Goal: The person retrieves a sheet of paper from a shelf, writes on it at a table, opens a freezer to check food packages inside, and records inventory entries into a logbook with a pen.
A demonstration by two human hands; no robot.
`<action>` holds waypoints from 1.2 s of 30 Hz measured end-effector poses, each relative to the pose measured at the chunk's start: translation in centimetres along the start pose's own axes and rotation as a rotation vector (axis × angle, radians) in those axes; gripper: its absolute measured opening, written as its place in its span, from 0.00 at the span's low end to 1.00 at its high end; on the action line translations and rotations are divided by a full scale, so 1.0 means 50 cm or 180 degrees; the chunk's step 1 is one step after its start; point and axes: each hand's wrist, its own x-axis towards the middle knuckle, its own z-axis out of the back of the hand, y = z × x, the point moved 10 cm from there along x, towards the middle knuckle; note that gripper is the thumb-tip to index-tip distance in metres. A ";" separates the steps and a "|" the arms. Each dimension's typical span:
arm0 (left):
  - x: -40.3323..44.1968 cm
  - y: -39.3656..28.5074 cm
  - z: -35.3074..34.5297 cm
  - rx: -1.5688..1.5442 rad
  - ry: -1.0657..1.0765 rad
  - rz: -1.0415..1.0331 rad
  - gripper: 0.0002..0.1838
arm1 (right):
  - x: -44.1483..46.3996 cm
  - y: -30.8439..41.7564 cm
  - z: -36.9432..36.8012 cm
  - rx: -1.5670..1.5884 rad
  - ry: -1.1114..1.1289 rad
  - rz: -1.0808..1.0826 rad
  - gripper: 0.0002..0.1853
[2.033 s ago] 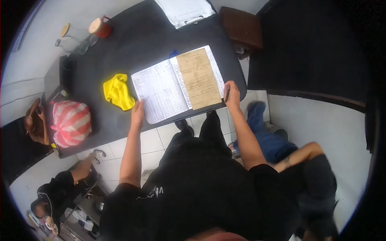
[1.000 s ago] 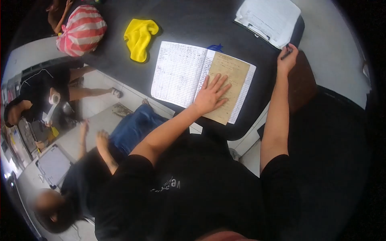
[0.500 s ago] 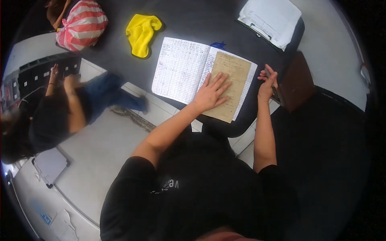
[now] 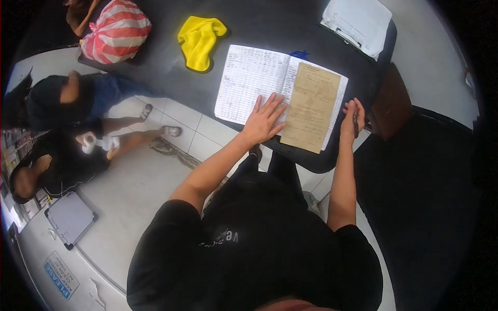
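Observation:
An open notebook [image 4: 249, 78] with handwritten, gridded pages lies on the dark table. On its right page rests a sheet of brown paper [image 4: 313, 106] with faint writing. My left hand [image 4: 264, 120] lies flat with fingers spread on the lower part of the left page, its fingertips near the brown sheet's left edge. Just right of the notebook, my right hand [image 4: 351, 120] is closed around a dark pen [image 4: 356, 127], which points down along the palm.
A yellow cloth [image 4: 199, 44] and a red-and-white striped plastic bag [image 4: 118, 32] sit on the table [image 4: 171, 78]. At the far right corner is a clipboard with papers [image 4: 358, 23]. Two people [image 4: 57, 155] are on the left, one holding a white roll [image 4: 89, 142]. A whiteboard [image 4: 71, 217] lies lower left.
My left hand has slid left off the brown paper onto the left page. My right hand has turned, the pen now lying along it. The view has shifted, and two people now show at left.

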 end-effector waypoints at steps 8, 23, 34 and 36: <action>-0.078 0.124 0.061 0.0106 -0.0326 0.0283 0.31 | -0.051 0.074 -0.025 -0.0776 -0.0175 0.0930 0.16; 0.160 -0.097 -0.065 0.0435 0.0729 -0.0734 0.34 | -0.020 -0.012 -0.014 0.0300 -0.0209 -0.0215 0.15; 0.007 -0.051 -0.081 0.0540 0.1169 -0.0486 0.35 | -0.018 -0.013 -0.005 0.0023 -0.0176 0.0127 0.16; 0.006 -0.055 -0.076 0.0469 0.0903 -0.0601 0.34 | -0.016 -0.026 -0.007 -0.0241 -0.0128 0.0294 0.19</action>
